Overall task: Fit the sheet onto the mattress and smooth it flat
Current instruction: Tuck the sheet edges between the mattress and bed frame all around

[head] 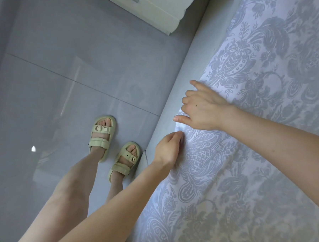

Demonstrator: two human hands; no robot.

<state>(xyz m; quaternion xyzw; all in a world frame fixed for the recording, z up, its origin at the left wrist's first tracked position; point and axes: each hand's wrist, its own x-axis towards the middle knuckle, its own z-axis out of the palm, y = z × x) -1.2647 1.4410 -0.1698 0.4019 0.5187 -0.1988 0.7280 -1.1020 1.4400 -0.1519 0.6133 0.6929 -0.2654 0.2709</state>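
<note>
We see the white sheet [245, 162] with grey-blue damask motifs spread over the mattress [201, 49], its edge slightly bunched along the plain grey side.

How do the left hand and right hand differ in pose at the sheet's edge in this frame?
The left hand has its fingers curled, pinching the sheet at its edge; the right hand lies on top with thumb and index finger stretched out. The left arm comes in over the floor, the right arm across the sheet. Both hands work the same edge, close together, not touching.
</note>
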